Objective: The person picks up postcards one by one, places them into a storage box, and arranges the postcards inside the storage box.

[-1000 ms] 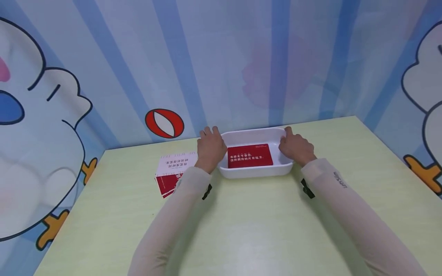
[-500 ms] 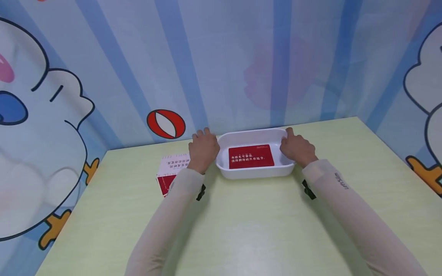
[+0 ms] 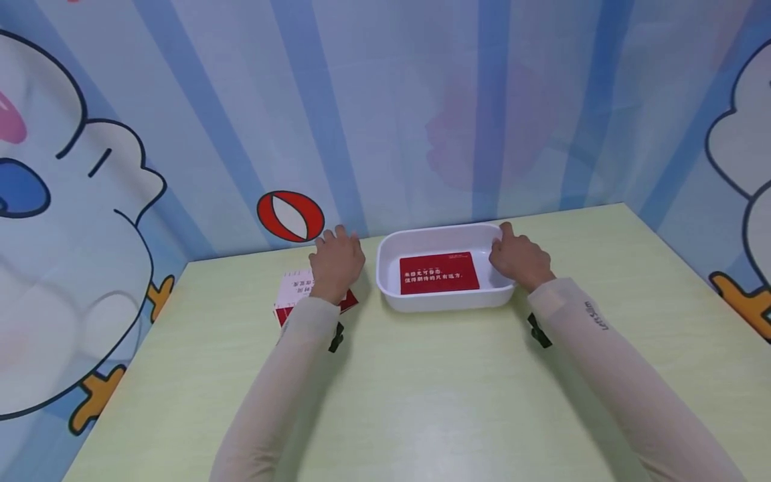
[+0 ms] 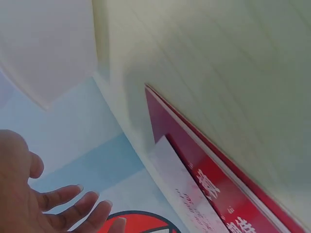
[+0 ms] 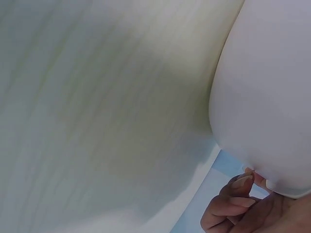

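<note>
A white plastic tray (image 3: 448,303) stands at the back of the table, with a red card (image 3: 440,273) printed in white characters lying inside. My right hand (image 3: 520,258) holds the tray's right end by the rim; in the right wrist view its fingers (image 5: 224,209) curl beside the tray wall. Left of the tray, apart from it, my left hand (image 3: 337,264) hovers over several loose cards (image 3: 295,284), red and pale, partly hidden by the hand and sleeve. The left wrist view has that hand's fingers (image 4: 85,208) spread and holding nothing, with the overlapping cards (image 4: 197,160) below.
The pale green table (image 3: 421,388) meets a blue striped backdrop (image 3: 397,134) just behind the tray. Cartoon figures and a red ball are printed on the backdrop. A dark strap (image 3: 336,337) shows under the left wrist, another (image 3: 539,331) under the right.
My left hand has let go of the tray's left end and moved left over the loose cards. The right hand stays on the tray, which has barely shifted.
</note>
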The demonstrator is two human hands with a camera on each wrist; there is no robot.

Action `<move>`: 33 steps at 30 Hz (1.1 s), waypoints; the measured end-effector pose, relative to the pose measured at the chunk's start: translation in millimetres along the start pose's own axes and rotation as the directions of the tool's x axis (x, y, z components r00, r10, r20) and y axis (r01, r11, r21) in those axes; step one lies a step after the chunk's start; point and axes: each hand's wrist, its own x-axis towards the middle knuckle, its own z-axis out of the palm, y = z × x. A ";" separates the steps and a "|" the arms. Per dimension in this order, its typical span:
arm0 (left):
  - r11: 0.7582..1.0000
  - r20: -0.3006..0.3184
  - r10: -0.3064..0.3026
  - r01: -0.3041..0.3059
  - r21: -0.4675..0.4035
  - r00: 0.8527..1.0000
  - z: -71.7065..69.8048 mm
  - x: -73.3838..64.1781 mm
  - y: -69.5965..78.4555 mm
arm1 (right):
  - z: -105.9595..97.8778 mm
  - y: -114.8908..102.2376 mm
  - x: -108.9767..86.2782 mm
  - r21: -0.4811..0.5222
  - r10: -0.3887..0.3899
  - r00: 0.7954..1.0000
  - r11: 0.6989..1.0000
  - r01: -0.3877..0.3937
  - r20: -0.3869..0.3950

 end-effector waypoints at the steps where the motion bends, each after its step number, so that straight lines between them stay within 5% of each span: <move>1: 1.000 0.006 -0.008 0.008 -0.001 1.000 0.3 -0.2 -1.8 | -0.2 -0.3 -0.4 0.002 0.000 1.000 1.000 0.000 0.003; 13: 0.993 0.049 -0.115 0.116 -0.017 0.992 5.0 -1.9 -30.0 | 2.2 -2.8 1.0 0.007 0.007 1.000 1.000 -0.007 0.006; 33: 0.955 0.158 -0.296 0.291 0.057 0.942 4.1 -11.6 -60.5 | 3.1 3.0 4.3 0.012 0.003 1.000 1.000 -0.003 -0.004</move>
